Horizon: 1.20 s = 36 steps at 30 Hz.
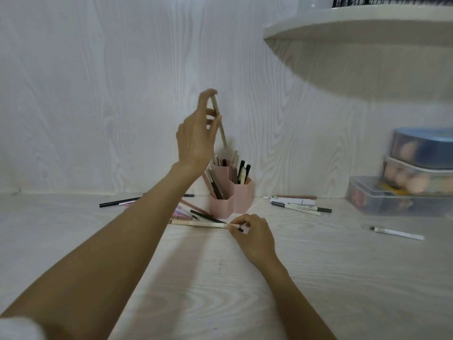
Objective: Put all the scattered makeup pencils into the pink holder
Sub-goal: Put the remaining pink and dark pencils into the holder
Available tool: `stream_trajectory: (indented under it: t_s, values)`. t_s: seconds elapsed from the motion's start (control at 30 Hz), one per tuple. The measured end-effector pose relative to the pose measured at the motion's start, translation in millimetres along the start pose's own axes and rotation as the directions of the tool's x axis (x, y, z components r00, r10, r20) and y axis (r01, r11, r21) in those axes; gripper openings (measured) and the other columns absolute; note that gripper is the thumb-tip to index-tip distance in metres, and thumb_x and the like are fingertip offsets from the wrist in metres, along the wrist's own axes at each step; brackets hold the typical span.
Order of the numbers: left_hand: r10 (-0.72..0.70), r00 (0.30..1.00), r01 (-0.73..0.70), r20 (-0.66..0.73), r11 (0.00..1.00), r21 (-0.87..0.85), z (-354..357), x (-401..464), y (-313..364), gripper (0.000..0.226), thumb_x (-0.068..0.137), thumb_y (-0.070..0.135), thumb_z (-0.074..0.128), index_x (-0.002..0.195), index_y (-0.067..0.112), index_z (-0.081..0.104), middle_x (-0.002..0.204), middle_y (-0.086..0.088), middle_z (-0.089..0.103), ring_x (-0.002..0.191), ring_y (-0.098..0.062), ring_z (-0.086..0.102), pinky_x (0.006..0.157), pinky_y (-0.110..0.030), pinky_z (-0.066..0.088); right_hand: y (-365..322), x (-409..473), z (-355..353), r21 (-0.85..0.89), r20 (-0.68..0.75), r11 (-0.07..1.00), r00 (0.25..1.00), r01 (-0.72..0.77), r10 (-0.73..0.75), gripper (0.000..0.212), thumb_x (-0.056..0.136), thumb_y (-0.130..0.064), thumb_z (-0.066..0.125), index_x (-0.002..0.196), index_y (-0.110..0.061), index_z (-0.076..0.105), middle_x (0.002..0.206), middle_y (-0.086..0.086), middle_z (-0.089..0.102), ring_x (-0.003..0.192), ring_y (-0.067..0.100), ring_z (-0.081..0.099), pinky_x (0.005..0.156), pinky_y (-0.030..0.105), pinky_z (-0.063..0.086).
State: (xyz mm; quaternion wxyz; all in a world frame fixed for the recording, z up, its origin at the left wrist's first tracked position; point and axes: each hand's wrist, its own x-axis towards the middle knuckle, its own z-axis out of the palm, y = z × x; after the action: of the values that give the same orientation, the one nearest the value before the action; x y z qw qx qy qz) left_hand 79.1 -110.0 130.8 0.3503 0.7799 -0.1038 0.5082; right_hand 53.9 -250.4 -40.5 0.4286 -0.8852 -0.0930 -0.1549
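Several pencils [297, 206] litter the pale wood-grain desk [220, 278] around the pink holder [231, 198], left hand [196, 138] pinching a beige pencil [220, 123] above it, right hand [253, 233] seemingly gripping a cream pencil [203, 224].

The table [73, 241] and wall [98, 94] are whitish with a pale wood-grain pattern. The holder [230, 201] is soft pink, holding black, brown and cream pencils. The left hand's pencil [220, 123] is beige; the right hand's pencil [201, 224] is cream. A black pencil [117, 202] lies left. The shelf [355, 28] is white. The top box [424, 146] has a blue lid.
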Motion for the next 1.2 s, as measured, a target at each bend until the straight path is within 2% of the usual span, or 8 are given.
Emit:
stream_trajectory:
  t_s: [0.17,0.23,0.3,0.4,0.53,0.7,0.93,1.2]
  values:
    - [0.008,0.970,-0.089,0.244,0.942,0.324,24.9,-20.4,-22.7,0.038,0.097,0.019,0.050,0.134,0.027,0.045,0.104,0.002,0.072,0.084,-0.023,0.068,0.066,-0.036,0.052,0.3,-0.4,0.4,0.010,-0.003,1.000,1.000,0.005,-0.005,0.007,0.083,-0.034,0.067,0.088,-0.029,0.068,0.096,-0.011,0.066,0.097,0.011,0.051,0.083,0.029,0.045]
    - [-0.022,0.931,-0.148,0.365,0.890,0.432,25.2,-25.5,-33.5,0.029,0.098,0.020,0.046,0.126,0.023,0.055,0.118,-0.001,0.067,0.108,-0.024,0.060,0.080,-0.037,0.047,0.1,-0.2,0.6,0.007,-0.007,1.000,1.000,0.004,-0.004,0.006,0.083,-0.034,0.067,0.087,-0.029,0.068,0.095,-0.012,0.066,0.097,0.011,0.051,0.083,0.028,0.044]
    - [-0.029,0.853,-0.287,0.522,0.808,0.514,22.0,-32.8,-46.9,0.034,0.101,0.027,0.038,0.131,0.023,0.052,0.150,-0.007,0.038,0.142,-0.027,0.025,0.112,-0.039,0.024,-0.2,-0.3,0.6,0.012,-0.006,1.000,1.000,-0.003,0.003,0.006,0.083,-0.033,0.068,0.087,-0.029,0.069,0.095,-0.012,0.067,0.098,0.012,0.052,0.082,0.029,0.045]
    - [-0.032,0.852,-0.289,0.522,0.803,0.521,6.7,-51.6,-63.3,0.048,0.102,0.031,0.032,0.149,0.026,0.024,0.161,-0.005,0.002,0.148,-0.028,-0.006,0.119,-0.044,0.000,-1.3,-0.3,-0.1,0.010,0.002,1.000,1.000,-0.007,0.007,0.006,0.083,-0.033,0.068,0.086,-0.028,0.069,0.095,-0.011,0.067,0.099,0.012,0.052,0.084,0.031,0.046]
    - [-0.083,0.976,-0.010,0.201,0.905,0.426,-31.2,-105.1,-76.2,0.039,0.096,0.014,0.047,0.135,0.017,0.048,0.148,-0.010,0.038,0.138,-0.031,0.031,0.110,-0.045,0.028,-3.1,0.3,-0.5,0.052,0.007,0.999,1.000,0.000,-0.001,0.004,0.083,-0.034,0.068,0.084,-0.030,0.069,0.091,-0.016,0.063,0.097,0.011,0.051,0.081,0.029,0.045]
    - [-0.383,0.896,0.248,0.223,0.851,0.463,-67.4,-156.6,-105.6,0.030,0.086,0.006,0.052,0.112,0.017,0.064,0.117,-0.005,0.064,0.110,-0.028,0.053,0.084,-0.039,0.042,-11.5,-0.1,-4.7,0.320,-0.041,0.947,0.998,-0.023,0.038,0.010,0.084,-0.030,0.068,0.092,-0.024,0.068,0.094,-0.008,0.069,0.095,0.008,0.060,0.083,0.021,0.046]
    - [-0.359,0.846,0.121,0.394,0.849,0.515,-64.2,-158.2,-112.9,0.035,0.088,0.012,0.050,0.114,0.027,0.067,0.118,0.002,0.064,0.113,-0.021,0.052,0.089,-0.032,0.038,-43.0,-3.9,-20.2,0.429,-0.215,0.879,0.969,0.208,-0.125,0.020,0.089,-0.006,0.059,0.099,-0.023,0.063,0.097,-0.006,0.067,0.086,-0.005,0.064,0.073,0.004,0.046]
    - [-0.204,0.835,0.000,0.510,0.928,0.372,-57.1,-163.0,-116.8,0.033,0.097,0.025,0.042,0.124,0.032,0.060,0.124,0.010,0.058,0.118,-0.015,0.048,0.098,-0.030,0.035,-116.4,49.1,-70.2,0.204,-0.703,0.822,0.664,0.531,-0.255,0.022,0.094,-0.020,0.054,0.110,-0.028,0.041,0.093,0.005,0.064,0.084,0.010,0.067,0.084,0.023,0.054]
